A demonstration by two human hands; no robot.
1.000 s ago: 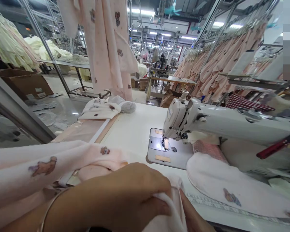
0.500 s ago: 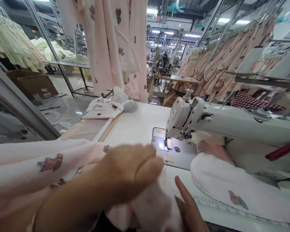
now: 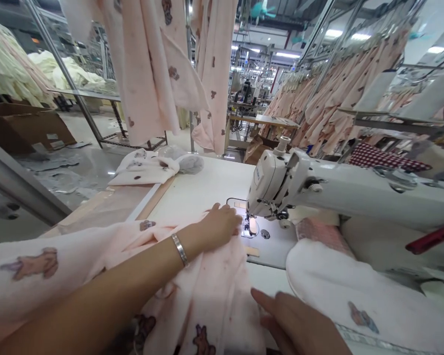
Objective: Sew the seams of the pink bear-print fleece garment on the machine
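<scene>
A pale pink garment [image 3: 207,291] printed with small bears lies across the white sewing table [image 3: 203,190] in front of me. My left hand [image 3: 218,227], a silver bracelet on its wrist, rests on the garment's far edge with its fingers curled, just left of the needle of the white sewing machine [image 3: 318,185]. Lower down, my right hand [image 3: 299,325] lies on the garment's near right edge, fingers stretched toward the cloth. A white cut piece with a bear print [image 3: 355,301] lies to the right of the machine's plate.
A folded pink bundle [image 3: 144,167] sits at the table's far left corner. Finished pink garments hang overhead [image 3: 163,64] and on racks at the right [image 3: 340,93]. A cardboard box [image 3: 22,125] stands on the floor at left. More sewing stations fill the background.
My left hand has let its fist go and reached forward, drawing the garment flat up to the needle. My right hand has shifted onto the near right edge of the cloth.
</scene>
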